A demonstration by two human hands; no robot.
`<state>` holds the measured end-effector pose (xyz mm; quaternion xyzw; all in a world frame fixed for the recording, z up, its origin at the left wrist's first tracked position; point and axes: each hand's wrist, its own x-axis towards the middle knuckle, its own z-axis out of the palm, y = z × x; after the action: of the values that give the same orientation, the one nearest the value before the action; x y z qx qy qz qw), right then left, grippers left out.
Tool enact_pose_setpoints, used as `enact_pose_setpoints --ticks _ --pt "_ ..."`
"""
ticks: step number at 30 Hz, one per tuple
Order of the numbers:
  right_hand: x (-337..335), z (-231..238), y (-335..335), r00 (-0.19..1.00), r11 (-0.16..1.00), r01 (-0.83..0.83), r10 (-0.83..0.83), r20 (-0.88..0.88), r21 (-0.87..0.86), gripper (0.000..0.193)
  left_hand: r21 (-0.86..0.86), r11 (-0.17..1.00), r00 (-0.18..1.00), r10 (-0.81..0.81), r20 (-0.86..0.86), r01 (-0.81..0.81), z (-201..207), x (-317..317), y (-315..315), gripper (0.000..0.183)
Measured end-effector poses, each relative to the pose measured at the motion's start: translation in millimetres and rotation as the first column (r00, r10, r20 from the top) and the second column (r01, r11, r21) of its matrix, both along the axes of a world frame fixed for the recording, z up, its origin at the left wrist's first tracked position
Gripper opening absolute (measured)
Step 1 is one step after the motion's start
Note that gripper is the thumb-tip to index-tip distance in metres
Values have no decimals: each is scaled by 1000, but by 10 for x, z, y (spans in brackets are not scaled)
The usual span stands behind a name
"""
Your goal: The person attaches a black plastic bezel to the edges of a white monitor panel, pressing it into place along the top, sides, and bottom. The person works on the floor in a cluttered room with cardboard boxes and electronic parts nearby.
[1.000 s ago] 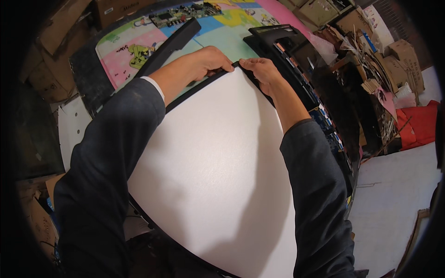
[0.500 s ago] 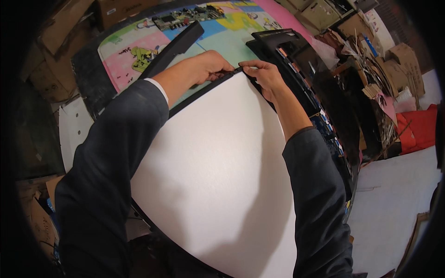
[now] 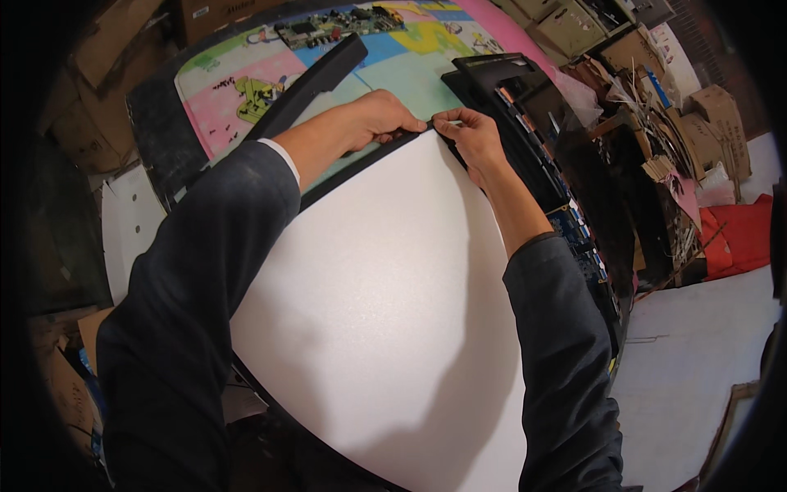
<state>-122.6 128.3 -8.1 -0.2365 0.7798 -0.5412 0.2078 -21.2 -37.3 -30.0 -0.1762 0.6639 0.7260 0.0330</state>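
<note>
"Left hand [image 3: 379, 113] sits closer to the far corner than half a second ago, and the right index finger is more bent. Anything else?"

"Only the whole view, shifted slightly. Work stays at that one corner of the white sheet [image 3: 377, 271], I'd judge."

"Where is the sheet?"

"Between the forearms, its far corner over the patterned surface [image 3: 414, 92]; a black rim [image 3: 361, 166] runs along its edge."

"And the fingers?"

"Left ones are curled together, pinching the rim just beside the corner. Right hand [image 3: 473, 135] has thumb and index nearly meeting at the corner itself; whether they grip anything, I cannot tell."

"Around them?"

"Black bar [image 3: 316, 86] beyond the left forearm, black casing [image 3: 492, 98] beside the right hand, circuit board [image 3: 340, 31] farther back, boxes [image 3: 715, 105] at far right."
</note>
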Motion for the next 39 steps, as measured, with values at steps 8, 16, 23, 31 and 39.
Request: enact_pose_setpoints --ticks 8,16,23,31,39 --pt "6 58 4 1000 1000 -26 26 10 -2 7 24 995 994 100 39 -101 -56 -71 48 10" --pt "27 89 -28 1000 997 -18 16 20 69 14 73 987 990 142 22 -143 -23 -27 53 14" --pt "-71 161 -25 959 984 30 -77 271 173 15 67 989 992 129 7 -130 -37 -21 44 12" --pt "-131 147 80 920 995 -16 -23 391 95 22 77 994 997 83 -5 -82 13 15 51 14" --pt "-66 202 140 906 998 -58 38 422 34 13 99 995 1000 8 8 -8 -9 24 -21 27"
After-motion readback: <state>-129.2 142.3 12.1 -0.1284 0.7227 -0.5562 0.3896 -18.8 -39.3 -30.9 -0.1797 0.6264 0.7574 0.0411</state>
